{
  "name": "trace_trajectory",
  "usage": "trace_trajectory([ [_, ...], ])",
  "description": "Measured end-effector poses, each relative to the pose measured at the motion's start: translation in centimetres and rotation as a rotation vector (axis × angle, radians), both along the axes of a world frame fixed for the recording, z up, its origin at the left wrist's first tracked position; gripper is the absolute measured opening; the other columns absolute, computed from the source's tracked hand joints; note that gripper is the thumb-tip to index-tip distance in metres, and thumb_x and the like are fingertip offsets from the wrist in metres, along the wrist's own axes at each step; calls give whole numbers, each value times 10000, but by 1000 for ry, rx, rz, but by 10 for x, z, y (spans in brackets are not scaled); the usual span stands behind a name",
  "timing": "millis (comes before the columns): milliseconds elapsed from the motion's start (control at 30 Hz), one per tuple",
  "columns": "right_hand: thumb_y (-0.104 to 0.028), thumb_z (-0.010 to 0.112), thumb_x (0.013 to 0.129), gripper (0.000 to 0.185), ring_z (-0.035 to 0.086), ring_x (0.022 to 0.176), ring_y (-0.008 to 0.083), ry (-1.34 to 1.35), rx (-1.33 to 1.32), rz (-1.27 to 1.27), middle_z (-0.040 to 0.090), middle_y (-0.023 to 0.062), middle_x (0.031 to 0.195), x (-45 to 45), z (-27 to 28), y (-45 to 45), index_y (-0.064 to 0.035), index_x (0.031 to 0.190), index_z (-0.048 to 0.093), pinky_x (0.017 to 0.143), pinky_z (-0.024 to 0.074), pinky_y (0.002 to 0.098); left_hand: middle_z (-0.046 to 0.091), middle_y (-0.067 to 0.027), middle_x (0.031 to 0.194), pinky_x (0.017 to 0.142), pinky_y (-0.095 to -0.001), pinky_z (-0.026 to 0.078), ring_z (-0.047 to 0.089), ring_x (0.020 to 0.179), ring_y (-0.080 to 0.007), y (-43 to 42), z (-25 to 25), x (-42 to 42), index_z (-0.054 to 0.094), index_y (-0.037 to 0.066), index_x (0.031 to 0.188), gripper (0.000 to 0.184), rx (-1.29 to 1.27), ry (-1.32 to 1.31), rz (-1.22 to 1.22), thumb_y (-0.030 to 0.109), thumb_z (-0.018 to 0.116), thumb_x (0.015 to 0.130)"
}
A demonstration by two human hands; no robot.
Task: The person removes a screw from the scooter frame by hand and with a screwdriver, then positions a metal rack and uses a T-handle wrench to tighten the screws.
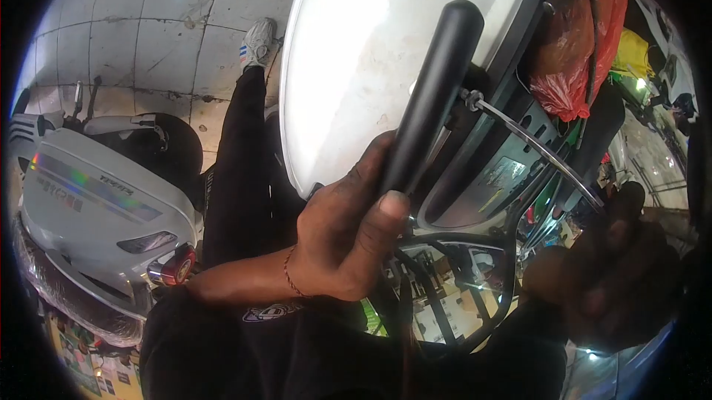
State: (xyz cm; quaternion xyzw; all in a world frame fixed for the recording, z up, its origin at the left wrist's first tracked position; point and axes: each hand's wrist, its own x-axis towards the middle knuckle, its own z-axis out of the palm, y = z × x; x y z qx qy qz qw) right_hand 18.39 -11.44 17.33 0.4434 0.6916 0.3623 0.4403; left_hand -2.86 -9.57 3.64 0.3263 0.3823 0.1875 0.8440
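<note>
My left hand (341,233) is wrapped round the lower end of a thick black bar (437,81) with a rounded tip, the thumb lying along its side. At the right, my right hand (615,274) is in dark shadow, its fingers curled at the near end of a long, thin silver wrench (545,151). The wrench's far end meets a small metal bolt (473,100) beside the black bar. Behind both is a large glossy white panel (348,51) with a dark edge. What else the right fingers cover is too dark to make out.
A black tubular frame (512,259) stands below the panel. A red plastic bag (567,51) hangs at the upper right. At the left is a grey-white scooter (89,177) with a round red part (176,266). A shoe (257,40) rests on the tiled floor (163,7).
</note>
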Motion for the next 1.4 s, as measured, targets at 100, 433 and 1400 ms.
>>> trace_trajectory([
  [100,-300,424,1015,321,626,715,202,-27,-29,-5,605,76,803,-5,5,-2,-95,871,627,638,520,360,640,-141,809,642,-280,495,625,685,-154,4,0,-2,347,-174,1379,526,-24,0,-21,165,487,1001],
  [433,-284,412,1012,329,666,820,243,-139,-30,-508,662,84,939,-12,38,-11,-55,997,648,796,545,366,555,-54,739,511,-234,388,492,589,-83,-1,4,2,376,-112,1400,672,-14,108,-13,416,486,998],
  [1400,-250,489,966,280,520,607,160,936,177,-469,567,56,714,12,23,-10,-126,740,598,499,480,348,554,-45,751,509,-232,408,493,587,-74,10,1,-2,323,-81,1443,737,-168,24,-63,453,521,976],
])
